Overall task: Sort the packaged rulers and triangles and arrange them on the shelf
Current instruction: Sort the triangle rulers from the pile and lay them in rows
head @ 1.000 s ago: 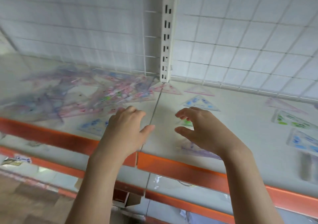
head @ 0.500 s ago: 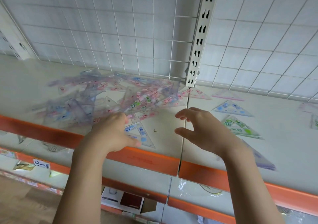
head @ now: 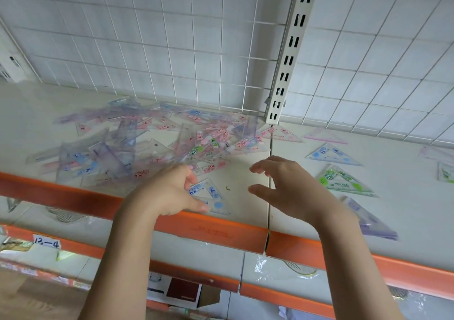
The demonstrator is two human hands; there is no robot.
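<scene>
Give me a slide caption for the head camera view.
Left hand touching a blue-printed triangle beside the unsorted pile; right hand hovering open.

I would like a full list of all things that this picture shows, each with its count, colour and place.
heap of clear plastic packaged rulers and triangles: many, pink, blue, purple prints; shelf left part.
clear triangle with blue print: one; front edge, under left thumb.
clear triangle with green print: one; right of right hand.
blue triangle further back: one; right part.
pink triangles: two; near the back grid.
purple packaged pieces: a stack; behind right wrist.
white shelf: one, orange front strip.
white wire grid: back wall.
slotted white upright post: one.
handwritten label: one; lower shelf.
left hand: touches blue triangle.
right hand: open, holds nothing.
</scene>
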